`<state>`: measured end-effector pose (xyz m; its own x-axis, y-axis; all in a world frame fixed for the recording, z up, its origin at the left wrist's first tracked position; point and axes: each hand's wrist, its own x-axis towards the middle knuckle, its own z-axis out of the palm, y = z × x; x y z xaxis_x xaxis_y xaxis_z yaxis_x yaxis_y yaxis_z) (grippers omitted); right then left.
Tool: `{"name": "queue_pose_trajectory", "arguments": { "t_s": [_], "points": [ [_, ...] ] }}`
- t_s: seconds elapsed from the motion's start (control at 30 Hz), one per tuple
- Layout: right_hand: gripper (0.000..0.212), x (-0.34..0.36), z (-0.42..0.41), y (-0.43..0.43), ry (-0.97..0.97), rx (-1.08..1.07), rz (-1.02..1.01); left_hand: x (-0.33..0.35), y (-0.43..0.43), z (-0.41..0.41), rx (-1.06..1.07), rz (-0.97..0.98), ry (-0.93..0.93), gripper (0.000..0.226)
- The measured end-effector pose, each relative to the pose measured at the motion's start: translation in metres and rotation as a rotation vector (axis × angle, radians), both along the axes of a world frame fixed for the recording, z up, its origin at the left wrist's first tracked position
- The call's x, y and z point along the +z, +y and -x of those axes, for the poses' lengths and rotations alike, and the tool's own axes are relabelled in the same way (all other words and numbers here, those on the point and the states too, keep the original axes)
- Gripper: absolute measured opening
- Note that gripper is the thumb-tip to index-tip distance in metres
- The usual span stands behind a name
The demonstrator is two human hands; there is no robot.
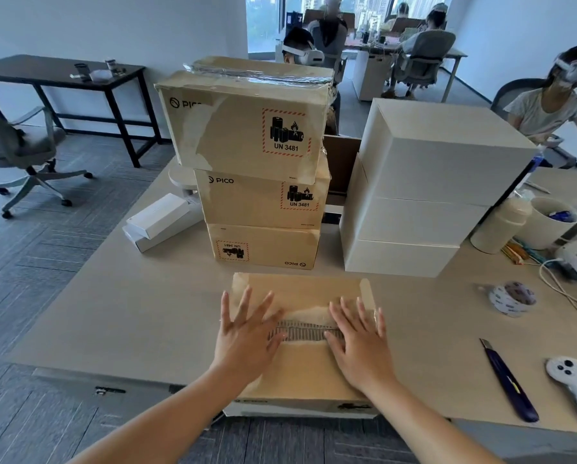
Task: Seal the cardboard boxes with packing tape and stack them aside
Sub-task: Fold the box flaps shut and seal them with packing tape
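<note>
A brown cardboard box [300, 289] lies at the table's near edge, its top flaps closed with clear tape along the middle seam [305, 331]. My left hand [247, 333] presses flat on the left part of the top, fingers spread. My right hand [360, 339] presses flat on the right part, fingers straight. Behind this box stands a stack of three brown PICO boxes [257, 202]; the top one carries wrinkled tape. A roll of packing tape [513, 298] rests on the table to the right, apart from both hands.
A stack of white boxes [427, 195] stands right of the brown stack. A blue utility knife [509, 380] and a white controller [571, 383] lie at the near right. Flat white boxes [156, 219] sit left. A white cup [548, 226], cables, seated people and chairs surround the table [113, 323].
</note>
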<state>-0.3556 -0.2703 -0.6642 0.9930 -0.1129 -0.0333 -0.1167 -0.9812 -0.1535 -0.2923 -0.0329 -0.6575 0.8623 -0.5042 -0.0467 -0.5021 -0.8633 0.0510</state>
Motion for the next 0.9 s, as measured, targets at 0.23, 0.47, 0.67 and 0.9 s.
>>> {"name": "queue_pose_trajectory", "arguments": {
  "t_s": [0.23, 0.47, 0.67, 0.9],
  "points": [
    [0.056, -0.006, -0.008, -0.002, 0.049, 0.001, -0.022, -0.012, 0.0, -0.013, 0.036, 0.088, 0.043, 0.052],
    [0.07, -0.002, -0.021, 0.001, 0.087, -0.143, -0.025, -0.014, -0.006, -0.038, 0.141, 0.141, 0.152, 0.063],
    [0.076, -0.002, -0.023, -0.002, 0.109, -0.18, -0.095, -0.014, -0.013, -0.039, 0.262, 0.163, 0.23, 0.066],
    [0.09, 0.011, -0.041, -0.01, 0.149, -0.242, -0.302, 0.0, -0.017, -0.053, 0.369, 0.254, 0.331, 0.066]
  ]
}}
